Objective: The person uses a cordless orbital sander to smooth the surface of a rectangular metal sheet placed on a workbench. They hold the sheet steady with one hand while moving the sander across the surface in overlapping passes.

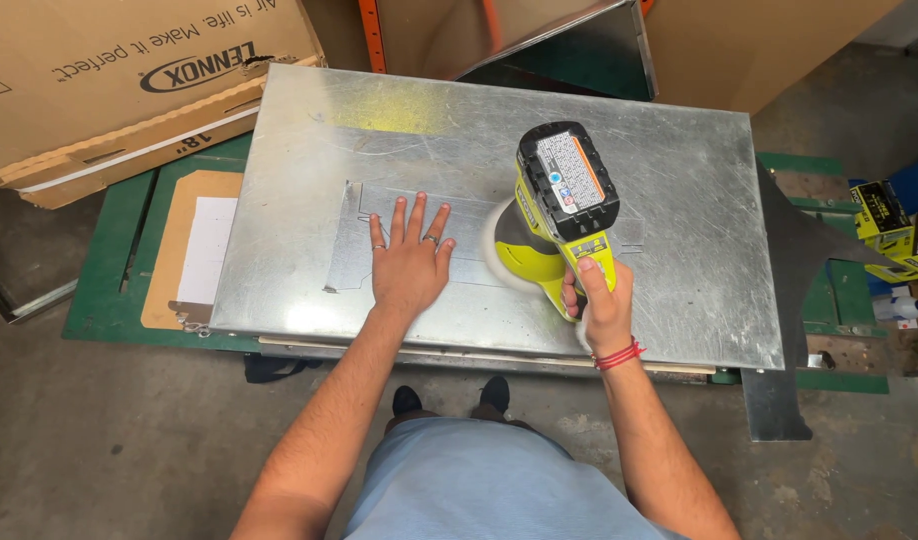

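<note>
A large galvanized metal sheet (679, 200) lies flat on a green work table (104, 290). On it rests a smaller cut metal piece (479, 225). My left hand (409, 258) presses flat on that piece, fingers spread, rings on two fingers. My right hand (599, 300), with a red string at the wrist, grips the handle of a lime-green cordless polisher (557, 215) with a black battery pack on top. Its white round pad (501, 250) sits on the small piece just right of my left hand.
Cardboard boxes (129, 80) stand at the back left, a bent sheet-metal duct piece (569, 50) at the back centre. A clipboard with paper (194, 250) lies on the table's left. Yellow tool boxes (894, 230) sit at the right. A dark metal offcut (779, 400) hangs off the front right.
</note>
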